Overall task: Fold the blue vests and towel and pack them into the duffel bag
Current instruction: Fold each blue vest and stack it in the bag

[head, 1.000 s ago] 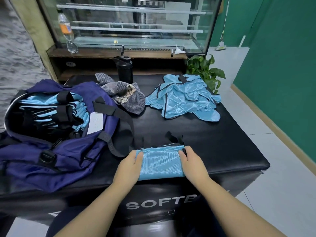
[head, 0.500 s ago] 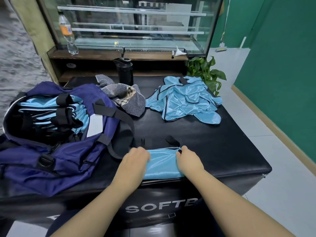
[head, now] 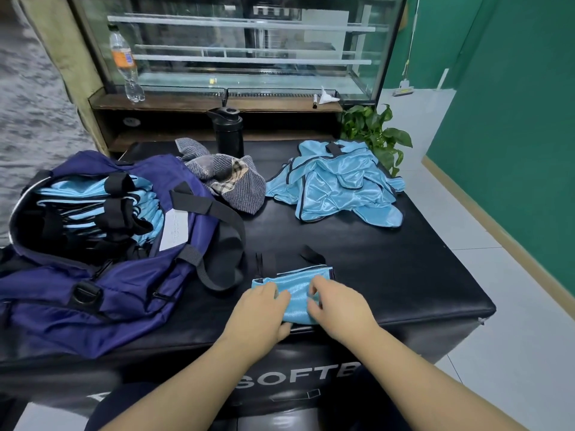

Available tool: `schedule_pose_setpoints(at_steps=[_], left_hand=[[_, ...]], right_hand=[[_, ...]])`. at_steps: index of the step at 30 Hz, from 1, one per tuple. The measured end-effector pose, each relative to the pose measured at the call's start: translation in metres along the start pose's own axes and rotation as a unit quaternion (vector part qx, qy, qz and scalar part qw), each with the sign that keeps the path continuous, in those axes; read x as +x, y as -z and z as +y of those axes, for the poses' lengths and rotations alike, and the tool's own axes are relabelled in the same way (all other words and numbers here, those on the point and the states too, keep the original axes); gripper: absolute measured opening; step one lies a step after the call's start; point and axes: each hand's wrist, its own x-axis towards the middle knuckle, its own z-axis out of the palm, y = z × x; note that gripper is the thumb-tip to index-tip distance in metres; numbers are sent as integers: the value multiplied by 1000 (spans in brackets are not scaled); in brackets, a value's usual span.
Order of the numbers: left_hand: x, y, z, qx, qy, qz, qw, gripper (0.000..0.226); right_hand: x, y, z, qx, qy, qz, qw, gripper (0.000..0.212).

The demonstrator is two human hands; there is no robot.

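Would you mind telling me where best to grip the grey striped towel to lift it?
Probably the grey striped towel at its raised crumpled middle, pinched from above: it lies bunched between the duffel bag and the loose vests, its left edge against the bag.

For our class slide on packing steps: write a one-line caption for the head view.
Both hands, left hand and right hand, gather a folded blue vest beside the open duffel bag.
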Motion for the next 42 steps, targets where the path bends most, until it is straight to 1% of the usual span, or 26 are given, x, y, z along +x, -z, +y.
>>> schedule_pose_setpoints(at_steps=[2,5,7,9,11,12,14,15,17,18,20,22,25,28,29,30,31,32,33,34,35,36,38,39,40,42], left_hand=[[5,2,-2,19,-7,5,1000,40],[4,7,-8,4,-32,-7,999,33],[1,10,-11,1,-43,0,999,22],[0,14,-10,-21,-31,11,999,8],[-3,16,-7,-59,-18,27,998,21],[-6,17,-7,-99,8,28,995,23],[-15,18,-10,-204,78,0,976,21],[-20,20,-13,-270,108,-4,957,22],[-30,19,-25,-343,136,28,929,31],[-34,20,-32,-350,143,40,925,36],[-37,28,-41,-331,137,58,932,41],[-35,37,-47,-318,122,87,936,40],[-30,55,-47,-338,132,120,924,28],[-29,71,-47,-332,136,136,923,10],[-30,77,-47,-324,138,142,925,9],[-32,81,-46,-315,144,154,926,12],[-33,85,-46,-306,155,168,924,18],[-33,89,-45,-296,170,185,921,25],[-33,93,-45,-281,183,205,919,30],[-33,95,-45,-258,192,226,919,31],[-33,97,-44,-225,192,247,923,31],[-32,98,-43,-180,182,262,931,29],[-30,97,-39,-97,142,279,945,24],[-29,95,-37,-73,127,286,947,21],[-29,94,-34,-63,120,289,948,18],[-29,92,-28,-74,107,286,949,16]], right_hand=[[-5,0,1,-9,30,-21,999,31],[-7,0,1,-82,97,-44,991,47],[-4,-5,-3,-115,127,-36,985,44],[-1,-10,-14,-121,139,-25,983,37],[3,-16,-22,-123,146,-4,982,33],[6,-19,-25,-120,154,10,981,30],[8,-19,-29,-80,152,17,985,14],[9,-18,-29,-81,143,10,986,15],[12,-11,-23,-33,124,10,992,23],[13,-4,-23,5,121,4,993,23],[15,14,-24,70,121,-25,990,17],[19,30,-28,138,131,-62,980,14],[21,48,-42,229,144,-60,961,13],[23,52,-52,258,141,-54,954,16],[26,51,-53,245,144,-32,958,12],[29,49,-54,207,136,13,969,6],[30,47,-54,164,112,68,978,6],[30,46,-55,147,69,117,980,14],[29,46,-58,172,23,144,974,21],[28,50,-64,233,-21,140,962,25],[27,54,-71,319,-53,101,941,28],[26,57,-78,421,-78,34,903,34],[21,61,-92,603,-85,-108,786,45],[18,60,-97,650,-71,-141,743,47],[16,56,-101,674,-45,-153,721,46],[14,48,-106,688,-17,-122,716,36]])
